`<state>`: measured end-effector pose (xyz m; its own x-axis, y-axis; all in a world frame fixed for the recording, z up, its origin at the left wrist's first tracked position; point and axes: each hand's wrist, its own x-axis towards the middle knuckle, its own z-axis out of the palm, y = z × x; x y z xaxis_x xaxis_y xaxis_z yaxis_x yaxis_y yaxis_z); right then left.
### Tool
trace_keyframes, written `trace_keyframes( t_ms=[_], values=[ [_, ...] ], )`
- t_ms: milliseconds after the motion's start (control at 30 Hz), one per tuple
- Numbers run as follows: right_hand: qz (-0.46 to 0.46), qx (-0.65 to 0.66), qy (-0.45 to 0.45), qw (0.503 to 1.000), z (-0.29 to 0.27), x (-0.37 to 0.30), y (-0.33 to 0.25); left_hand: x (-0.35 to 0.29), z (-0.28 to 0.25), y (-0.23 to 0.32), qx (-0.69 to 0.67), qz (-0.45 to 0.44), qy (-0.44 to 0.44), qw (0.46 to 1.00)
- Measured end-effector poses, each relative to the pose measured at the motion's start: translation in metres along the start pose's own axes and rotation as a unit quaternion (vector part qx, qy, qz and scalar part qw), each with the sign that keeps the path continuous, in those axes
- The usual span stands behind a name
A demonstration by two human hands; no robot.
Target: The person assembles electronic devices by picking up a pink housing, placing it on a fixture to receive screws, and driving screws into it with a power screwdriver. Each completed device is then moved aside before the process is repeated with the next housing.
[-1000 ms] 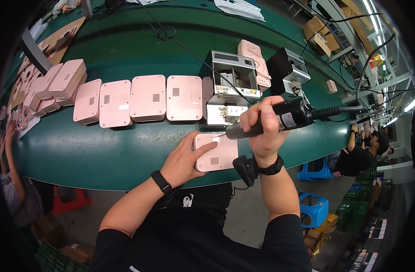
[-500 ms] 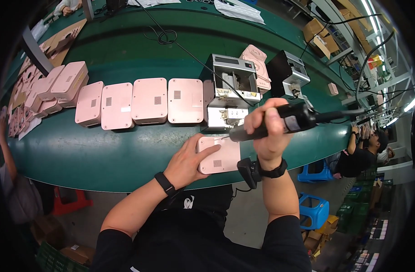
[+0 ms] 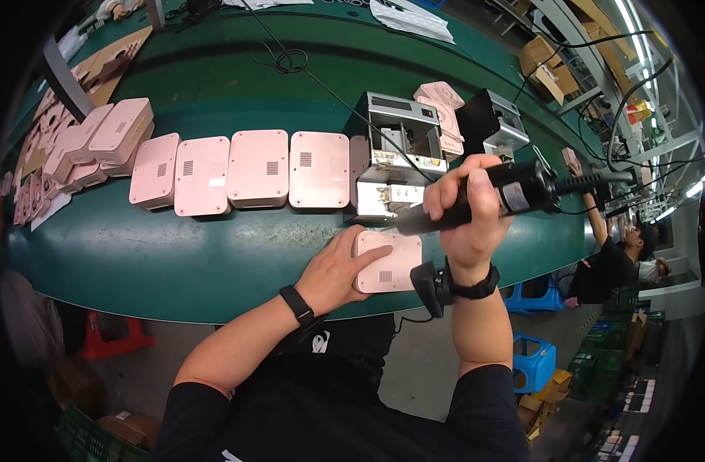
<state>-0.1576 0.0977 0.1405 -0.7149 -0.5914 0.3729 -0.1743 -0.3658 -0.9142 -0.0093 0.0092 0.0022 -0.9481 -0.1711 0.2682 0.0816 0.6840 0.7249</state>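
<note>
A pink plastic housing point(image 3: 402, 263) with rounded corners, screw holes and a slotted vent lies near the front edge of the green bench. My left hand point(image 3: 338, 269) is closed on its left side, thumb stretched across the top face. In my right hand point(image 3: 472, 208) is a black corded electric screwdriver point(image 3: 514, 196), held tilted with its tip toward the far left corner of the housing. Whether the tip touches the housing is hard to tell. Just beyond stands a grey and black screw feeder point(image 3: 402, 165).
Several like pink housings point(image 3: 258, 165) form a row at the left, with more stacked point(image 3: 121, 131) beside cardboard point(image 3: 133, 46). A second feeder point(image 3: 506, 123) and pink parts point(image 3: 445, 115) stand farther right. A cable point(image 3: 333, 92) crosses above the bench. A co-worker point(image 3: 626, 258) reaches in at right.
The housing and my left hand have shifted slightly right. My right hand and the screwdriver have moved a little right and up. The co-worker's arm now reaches to a small pink part.
</note>
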Motion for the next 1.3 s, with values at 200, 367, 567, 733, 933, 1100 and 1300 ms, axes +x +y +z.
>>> trace_keyframes(
  t_ms=[200, 367, 567, 733, 933, 1100, 1300],
  values=[
    [0.016, 0.039, -0.035, 0.998, 0.016, -0.014, 0.003, 0.001, 0.0, -0.002, -0.016, 0.002, 0.009, 1.0],
    [0.021, 0.05, -0.039, 0.998, 0.015, -0.02, 0.019, 0.002, 0.002, -0.001, -0.016, 0.004, 0.013, 1.0],
    [0.027, 0.038, -0.056, 0.997, 0.018, -0.026, 0.022, 0.001, 0.003, -0.002, -0.015, 0.009, 0.018, 1.0],
    [0.02, 0.023, -0.054, 0.998, 0.018, -0.029, 0.02, 0.001, 0.003, -0.002, -0.007, 0.019, 0.015, 1.0],
    [-0.033, 0.062, -0.021, 0.997, -0.002, -0.014, 0.003, -0.012, -0.015, -0.008, 0.007, -0.016, 0.01, 1.0],
    [-0.082, -0.021, 0.021, 0.996, -0.011, 0.016, 0.009, -0.021, -0.026, -0.009, 0.014, -0.044, 0.003, 0.999],
    [-0.019, -0.084, 0.03, 0.996, -0.011, 0.008, 0.001, -0.019, -0.029, -0.013, 0.015, -0.042, -0.001, 0.999]
  ],
)
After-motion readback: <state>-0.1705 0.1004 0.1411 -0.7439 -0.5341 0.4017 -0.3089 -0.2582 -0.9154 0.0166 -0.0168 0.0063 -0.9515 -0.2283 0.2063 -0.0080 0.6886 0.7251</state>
